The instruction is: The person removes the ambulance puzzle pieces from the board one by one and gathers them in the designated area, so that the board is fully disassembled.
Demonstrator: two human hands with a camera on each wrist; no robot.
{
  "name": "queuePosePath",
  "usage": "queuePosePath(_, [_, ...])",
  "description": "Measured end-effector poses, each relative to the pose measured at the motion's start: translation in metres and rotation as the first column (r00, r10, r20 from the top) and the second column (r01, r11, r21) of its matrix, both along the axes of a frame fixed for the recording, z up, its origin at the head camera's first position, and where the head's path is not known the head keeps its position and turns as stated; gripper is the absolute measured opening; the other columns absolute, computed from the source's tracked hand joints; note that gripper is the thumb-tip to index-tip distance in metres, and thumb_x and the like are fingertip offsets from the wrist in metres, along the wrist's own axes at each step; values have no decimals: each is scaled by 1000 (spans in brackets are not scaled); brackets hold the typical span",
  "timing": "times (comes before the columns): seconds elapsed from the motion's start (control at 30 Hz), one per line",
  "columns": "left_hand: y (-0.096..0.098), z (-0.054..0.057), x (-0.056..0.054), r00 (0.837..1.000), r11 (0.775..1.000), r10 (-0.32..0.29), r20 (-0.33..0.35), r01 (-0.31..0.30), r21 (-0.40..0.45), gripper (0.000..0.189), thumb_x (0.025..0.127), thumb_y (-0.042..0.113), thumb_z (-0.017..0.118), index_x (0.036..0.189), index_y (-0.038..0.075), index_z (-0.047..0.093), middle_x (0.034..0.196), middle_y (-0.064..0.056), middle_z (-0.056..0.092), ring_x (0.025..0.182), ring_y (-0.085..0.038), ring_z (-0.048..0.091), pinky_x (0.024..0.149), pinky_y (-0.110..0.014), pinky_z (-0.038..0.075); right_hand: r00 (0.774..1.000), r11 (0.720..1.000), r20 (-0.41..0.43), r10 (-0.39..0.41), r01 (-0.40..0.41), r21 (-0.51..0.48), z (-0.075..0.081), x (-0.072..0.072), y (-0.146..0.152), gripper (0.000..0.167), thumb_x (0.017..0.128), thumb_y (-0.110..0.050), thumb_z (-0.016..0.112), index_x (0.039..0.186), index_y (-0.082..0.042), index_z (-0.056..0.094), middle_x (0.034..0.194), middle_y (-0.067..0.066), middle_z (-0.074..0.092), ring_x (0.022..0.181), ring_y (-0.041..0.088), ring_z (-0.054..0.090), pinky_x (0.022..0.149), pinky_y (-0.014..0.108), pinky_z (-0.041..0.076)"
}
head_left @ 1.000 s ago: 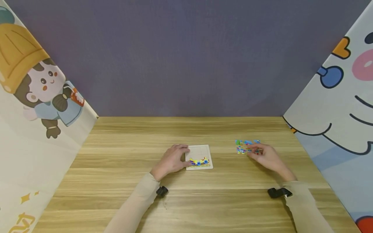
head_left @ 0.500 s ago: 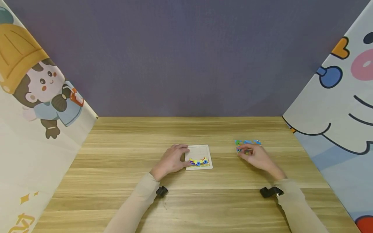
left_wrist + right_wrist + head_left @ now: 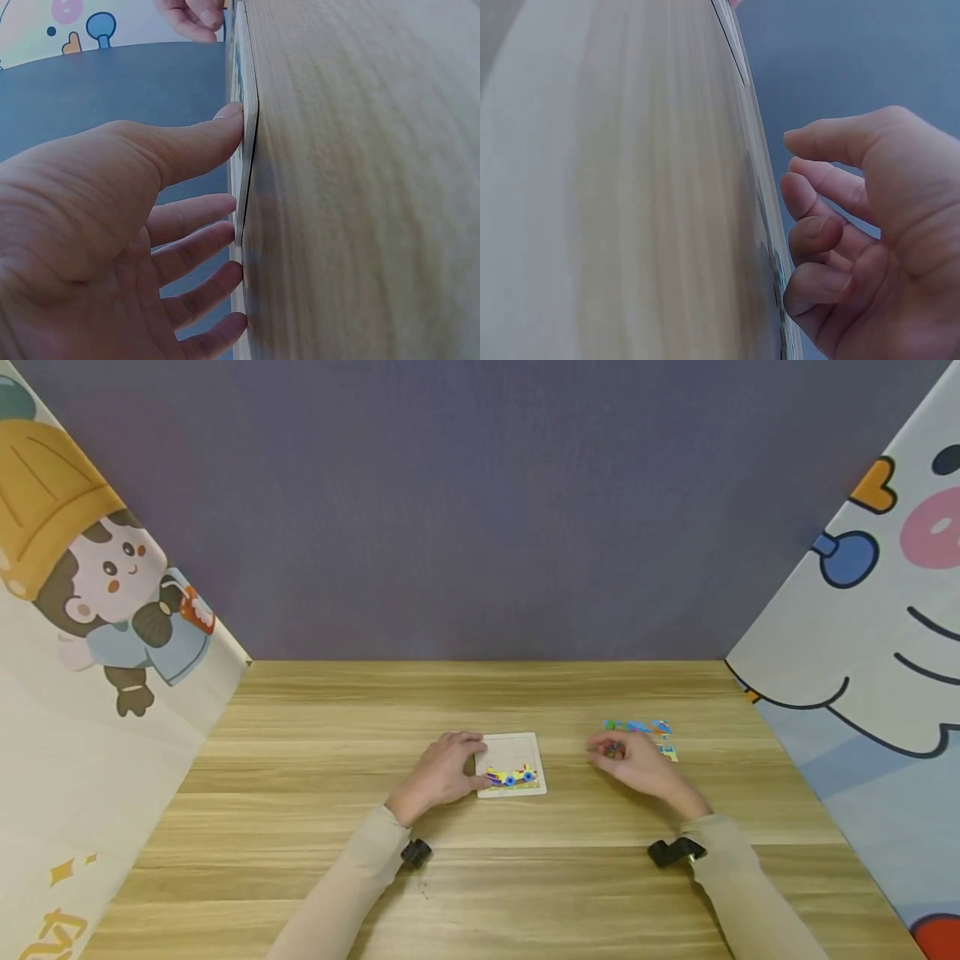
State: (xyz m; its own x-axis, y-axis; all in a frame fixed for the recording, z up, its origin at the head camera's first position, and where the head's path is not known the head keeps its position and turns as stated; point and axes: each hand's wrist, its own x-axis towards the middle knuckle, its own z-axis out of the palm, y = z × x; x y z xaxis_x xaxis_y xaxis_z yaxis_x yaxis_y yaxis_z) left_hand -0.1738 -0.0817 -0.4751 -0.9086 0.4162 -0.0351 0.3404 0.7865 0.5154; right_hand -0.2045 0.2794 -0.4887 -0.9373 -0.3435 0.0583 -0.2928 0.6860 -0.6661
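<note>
A light square puzzle board (image 3: 512,750) lies on the table, its lower part filled by a picture of a yellow vehicle with blue wheels (image 3: 513,777). My left hand (image 3: 442,777) rests at the board's left side. Its thumb (image 3: 199,146) touches the board's face, while the other fingers reach down around the edge and table, fairly straight. To the right, my right hand (image 3: 637,764) hovers over loose puzzle pieces (image 3: 639,727), partly covering them. Its fingers are loosely bent. In the right wrist view, a gap shows between thumb and fingertips, with no piece visible there.
The loose pieces, blue, green and yellow, lie on the wooden table (image 3: 480,877); a yellow one (image 3: 667,752) shows beside the right hand. A dark panel (image 3: 480,527) rises behind the table, with cartoon-printed panels (image 3: 892,627) at both sides.
My right hand has moved left across the loose pieces, uncovering the yellow piece on the right and covering those on the left. The left hand and board have stayed put.
</note>
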Motion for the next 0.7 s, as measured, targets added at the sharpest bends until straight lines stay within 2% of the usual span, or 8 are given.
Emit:
queuePosePath(0.27, [0, 1, 1, 1000, 1000, 3, 13, -4, 13, 63, 94, 38, 82, 144, 3, 65, 160, -12, 54, 151, -40, 46, 125, -62, 37, 999, 999, -14, 34, -34, 2, 0, -1, -18, 22, 96, -18, 79, 117, -10, 79, 92, -3, 72, 66, 8, 54, 58, 23, 44])
queuePosePath(0.47, [0, 1, 0, 1000, 1000, 10, 23, -11, 17, 64, 94, 39, 82, 145, 4, 64, 162, -11, 53, 152, -39, 45, 126, -61, 35, 998, 998, 5, 60, -60, -30, 0, 0, -30, 22, 96, -17, 79, 117, -9, 79, 93, -1, 73, 65, 9, 54, 57, 23, 44])
queuePosePath(0.7, [0, 1, 0, 1000, 1000, 13, 19, -13, 13, 64, 94, 38, 82, 145, 4, 64, 161, -11, 54, 152, -39, 45, 126, -61, 35, 996, 997, 28, 81, -81, -16, 1, 0, -44, 23, 97, -20, 79, 118, -12, 79, 94, -3, 72, 69, 10, 55, 59, 23, 46])
